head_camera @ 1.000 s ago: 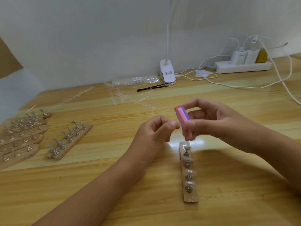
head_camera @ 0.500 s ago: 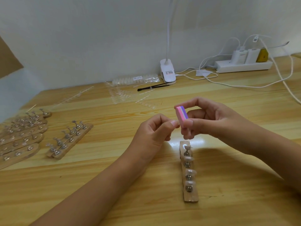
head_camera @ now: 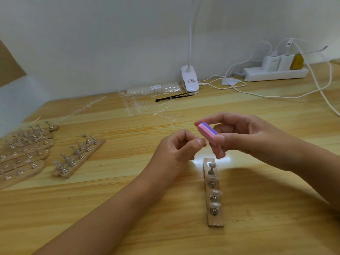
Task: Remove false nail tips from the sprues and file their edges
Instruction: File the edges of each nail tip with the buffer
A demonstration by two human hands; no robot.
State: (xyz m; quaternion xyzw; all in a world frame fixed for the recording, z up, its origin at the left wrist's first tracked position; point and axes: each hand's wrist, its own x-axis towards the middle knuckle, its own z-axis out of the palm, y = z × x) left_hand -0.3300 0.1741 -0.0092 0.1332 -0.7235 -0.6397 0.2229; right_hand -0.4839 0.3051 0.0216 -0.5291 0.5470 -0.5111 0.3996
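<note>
barely changed since a second ago: buffer block tipped slightly flatter, gripped by right hand; left hand pinching a presumed nail tip against it; filing likely ongoing

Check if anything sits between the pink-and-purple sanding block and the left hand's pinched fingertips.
Nothing visible. The pink-and-purple sanding block, gripped by the right hand, sits just beside the thumb tip of the left hand. Whatever that hand pinches is too small to see.

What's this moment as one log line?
right hand: grips pink-purple file block | left hand: pinched beside block, contents unclear | wooden holder: below hands
</note>
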